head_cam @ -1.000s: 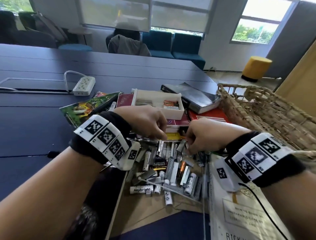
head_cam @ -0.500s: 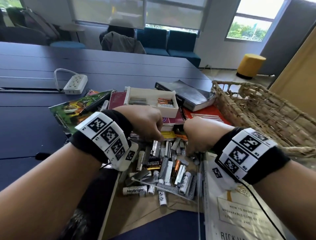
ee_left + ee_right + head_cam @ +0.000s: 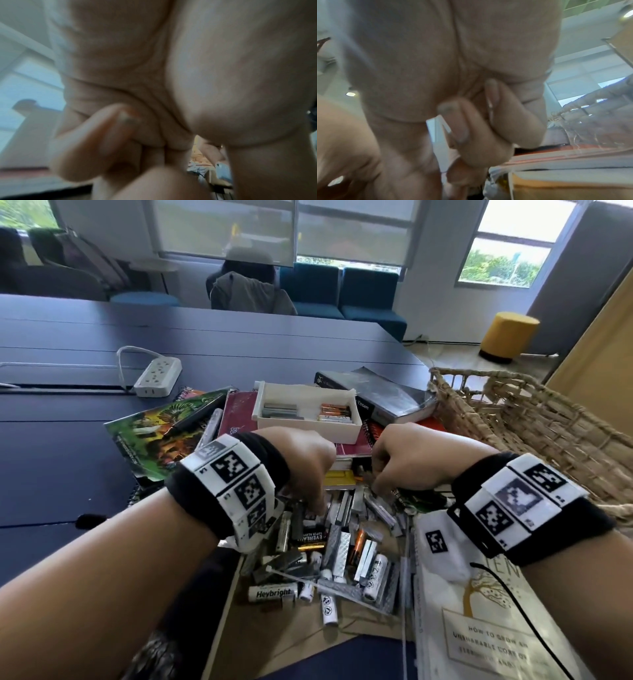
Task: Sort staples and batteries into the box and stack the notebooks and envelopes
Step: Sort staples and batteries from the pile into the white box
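1. The dark blue table (image 3: 239, 350) carries everything near its right edge; its left and far stretches are bare apart from a white power strip (image 3: 157, 376). A wicker basket (image 3: 534, 422) sits at the right edge.
2. The pile of staples and batteries (image 3: 342, 546) lies on a brown envelope (image 3: 294, 635) toward the near edge, the pieces mostly running near-to-far. The white box (image 3: 308, 414) sits on notebooks (image 3: 239, 412) just beyond the pile, staple strips left, batteries right.
3. The left hand (image 3: 305, 463) reaches fingers-down into the pile's far end; whether it holds anything cannot be told.
4. The right hand (image 3: 404, 463), beside it, is curled, pinching a pale staple strip (image 3: 439, 136).
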Demonstrator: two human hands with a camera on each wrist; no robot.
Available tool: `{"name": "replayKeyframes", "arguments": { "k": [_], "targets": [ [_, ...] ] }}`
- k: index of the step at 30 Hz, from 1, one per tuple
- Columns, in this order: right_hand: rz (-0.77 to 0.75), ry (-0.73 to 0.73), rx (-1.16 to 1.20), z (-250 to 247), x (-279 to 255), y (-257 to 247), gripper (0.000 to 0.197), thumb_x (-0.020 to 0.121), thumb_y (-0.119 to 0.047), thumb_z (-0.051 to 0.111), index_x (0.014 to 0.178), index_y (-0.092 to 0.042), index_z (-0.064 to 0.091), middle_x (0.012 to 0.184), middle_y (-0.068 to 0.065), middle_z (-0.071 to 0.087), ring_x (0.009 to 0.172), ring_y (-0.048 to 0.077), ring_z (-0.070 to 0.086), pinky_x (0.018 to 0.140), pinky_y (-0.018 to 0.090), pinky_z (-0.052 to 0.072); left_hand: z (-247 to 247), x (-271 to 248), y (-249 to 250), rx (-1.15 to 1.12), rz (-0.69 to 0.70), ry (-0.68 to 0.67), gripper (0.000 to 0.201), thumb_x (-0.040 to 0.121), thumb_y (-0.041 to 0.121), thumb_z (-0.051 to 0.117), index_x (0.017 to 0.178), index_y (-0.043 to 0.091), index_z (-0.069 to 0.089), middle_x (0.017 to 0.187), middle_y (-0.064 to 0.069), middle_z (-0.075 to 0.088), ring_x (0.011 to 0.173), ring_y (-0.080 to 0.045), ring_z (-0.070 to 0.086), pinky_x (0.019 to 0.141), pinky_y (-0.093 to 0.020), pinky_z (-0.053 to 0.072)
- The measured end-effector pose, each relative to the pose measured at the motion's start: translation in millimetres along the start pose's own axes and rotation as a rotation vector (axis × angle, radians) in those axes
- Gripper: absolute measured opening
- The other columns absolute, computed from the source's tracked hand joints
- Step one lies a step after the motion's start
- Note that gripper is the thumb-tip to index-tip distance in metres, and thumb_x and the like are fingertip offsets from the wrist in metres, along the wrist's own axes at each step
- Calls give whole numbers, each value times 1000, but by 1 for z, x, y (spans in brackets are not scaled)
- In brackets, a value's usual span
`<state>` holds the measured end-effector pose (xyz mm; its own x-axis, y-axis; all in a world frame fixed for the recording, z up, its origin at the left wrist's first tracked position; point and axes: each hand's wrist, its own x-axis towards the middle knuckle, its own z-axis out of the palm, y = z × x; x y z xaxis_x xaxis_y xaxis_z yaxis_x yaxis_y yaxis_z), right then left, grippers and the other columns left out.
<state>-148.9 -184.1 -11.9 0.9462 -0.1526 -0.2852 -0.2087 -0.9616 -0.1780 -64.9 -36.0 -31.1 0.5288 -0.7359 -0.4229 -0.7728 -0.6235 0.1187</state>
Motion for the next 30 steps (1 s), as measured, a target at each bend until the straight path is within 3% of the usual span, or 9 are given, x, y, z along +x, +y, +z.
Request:
{"name": "replayKeyframes", "arguments": {
  "k": [3,6,10,14,17,21,25,28,30],
  "targets": [
    [-23,54,123,-4,4,6,16,75,-18,81,65,-16,70,51,-9,61,48,2,54,49,21,44,-2,0,-8,-38,16,-31,25,84,32,81,85,8,77,83,-6,77,68,-15,65,52,-23,48],
    [-63,116,257,-4,9,10,19,79,-17,79,63,-18,68,57,-9,62,51,6,55,55,27,49,-2,-1,-16,-94,20,-24,18,84,28,78,85,10,78,85,-7,78,68,-15,65,57,-27,49],
    [-92,198,401,-1,20,9,16,82,-17,75,68,-13,69,60,-6,64,54,6,53,62,29,45,-1,-3,-14,-102,2,-15,30,82,40,82,77,11,78,65,2,73,60,-11,63,54,-23,48],
    [-96,256,458,2,28,3,18,83,-19,76,69,-11,69,64,0,65,58,13,56,60,30,46,1,-3,-7,-46,18,-13,28,82,36,84,84,9,78,79,-3,77,66,-14,65,52,-24,46],
    [-96,304,496,2,30,-1,21,83,-20,76,67,-11,67,63,2,64,55,14,54,55,30,47,0,-4,-7,-24,13,0,19,81,29,82,79,11,75,73,-1,72,63,-15,60,50,-23,43],
    [-78,370,543,0,35,-2,18,81,-18,76,68,-9,68,58,-3,63,50,11,50,52,29,45,0,-7,-14,-43,-10,75,25,82,40,77,80,16,73,76,1,67,73,-18,61,60,-30,47],
    [-79,457,619,-5,44,1,22,83,-20,75,67,-10,65,54,-7,58,53,12,50,57,30,42,-4,-9,-27,-207,48,72,23,89,39,69,77,20,69,71,8,65,65,-9,58,59,-26,45],
    [-112,543,724,-10,48,-1,21,83,-21,72,71,-6,63,64,3,68,57,18,52,57,34,45,-11,-15,-35,-444,156,82,17,91,27,67,82,13,71,67,8,67,57,-7,58,56,-21,45],
    [-147,575,785,-12,49,-4,16,82,-16,70,73,-4,62,70,10,74,54,16,51,54,32,43,-15,-17,-42,-565,229,172,22,88,31,65,79,11,68,67,5,69,58,-10,60,59,-24,47]
  ]
}}
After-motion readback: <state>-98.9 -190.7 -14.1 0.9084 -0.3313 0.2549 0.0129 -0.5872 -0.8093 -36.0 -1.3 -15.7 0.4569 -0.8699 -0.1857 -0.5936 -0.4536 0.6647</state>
